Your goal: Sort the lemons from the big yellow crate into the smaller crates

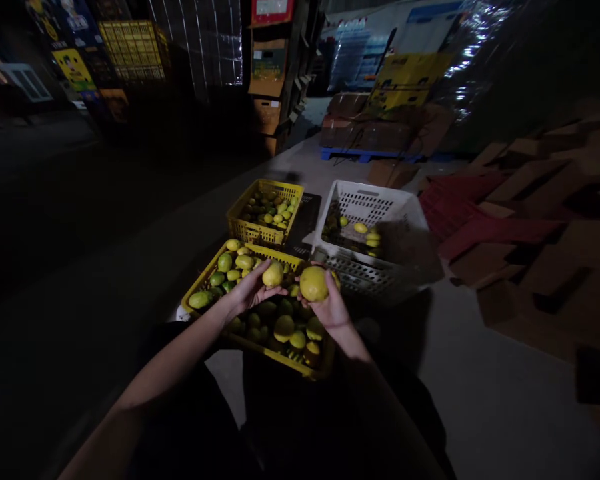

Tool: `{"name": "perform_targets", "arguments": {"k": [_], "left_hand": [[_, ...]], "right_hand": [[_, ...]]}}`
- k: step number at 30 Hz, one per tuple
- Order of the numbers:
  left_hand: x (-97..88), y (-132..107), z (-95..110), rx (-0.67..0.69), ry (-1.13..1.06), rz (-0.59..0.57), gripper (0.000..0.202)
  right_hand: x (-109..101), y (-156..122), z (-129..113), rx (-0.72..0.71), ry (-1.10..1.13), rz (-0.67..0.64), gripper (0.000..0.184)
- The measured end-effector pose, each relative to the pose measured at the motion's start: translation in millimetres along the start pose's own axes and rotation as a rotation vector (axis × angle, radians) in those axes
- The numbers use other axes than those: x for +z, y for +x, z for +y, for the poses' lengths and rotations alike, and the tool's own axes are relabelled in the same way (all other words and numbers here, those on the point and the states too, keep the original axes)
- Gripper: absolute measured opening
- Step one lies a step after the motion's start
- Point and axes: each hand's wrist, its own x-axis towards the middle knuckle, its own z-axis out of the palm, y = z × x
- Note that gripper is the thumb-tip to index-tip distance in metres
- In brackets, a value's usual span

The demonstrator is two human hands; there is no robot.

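My left hand (250, 291) is closed around a yellow lemon (273, 274). Beside it, my right hand (331, 308) grips a larger-looking yellow lemon (313, 284); part of another yellow fruit seems to show behind its thumb. Both hands are above a yellow crate (194, 285) full of yellow and green lemons (244, 261), some of them in shadow. Beyond this crate stands a second yellow crate (253, 233) with more lemons. To its right, a white crate (390, 200) has several lemons at its left side; its right part is shaded.
Cardboard boxes (545, 280) and red material (495, 220) are heaped at the right. Behind the crates, a blue pallet (367, 155) bears cartons. Stacked boxes (267, 73) rise at the back, with a yellow crate (133, 50) farther left. Much of the surroundings is dark.
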Motion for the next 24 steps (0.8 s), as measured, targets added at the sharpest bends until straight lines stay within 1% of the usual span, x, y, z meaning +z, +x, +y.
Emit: {"name": "perform_targets", "arguments": {"k": [3,6,8,10,12,15,17,20,21,23,24], "left_hand": [[-1.6,3,0,-0.097,-0.120,0.031,0.043],[-2.9,5,-1,-0.137,-0.189,0.051,0.044],[-1.9,5,-1,-0.153,-0.205,0.064,0.044],[-0.1,4,-1,-0.154,-0.195,0.082,0.045],[1.5,3,-1,-0.154,-0.175,0.089,0.048],[2.0,4,-1,-0.160,-0.160,0.080,0.052],[1.2,6,-2,-0.145,-0.147,0.074,0.050],[-1.2,9,-10,-0.120,-0.024,0.091,0.040],[-2.3,8,-15,-0.130,0.067,0.101,0.036],[-4.9,5,-28,-0.166,0.315,0.107,0.032],[-6.1,3,-36,-0.151,0.431,0.090,0.033]], "right_hand": [[-1,3,-1,0.126,0.073,0.079,0.052],[-1,5,-1,0.214,0.151,0.143,0.040],[-2,5,-1,0.249,0.216,0.152,0.035],[-3,6,-1,0.293,0.290,0.165,0.034],[-4,7,0,0.340,0.350,0.206,0.038],[-4,8,0,0.370,0.372,0.256,0.042],[-4,8,1,0.362,0.366,0.252,0.036],[-5,8,4,0.326,0.401,0.284,0.022],[-5,8,4,0.312,0.419,0.313,0.019],[-7,9,2,0.282,0.472,0.387,0.018],[-9,9,0,0.262,0.499,0.421,0.019]]}}
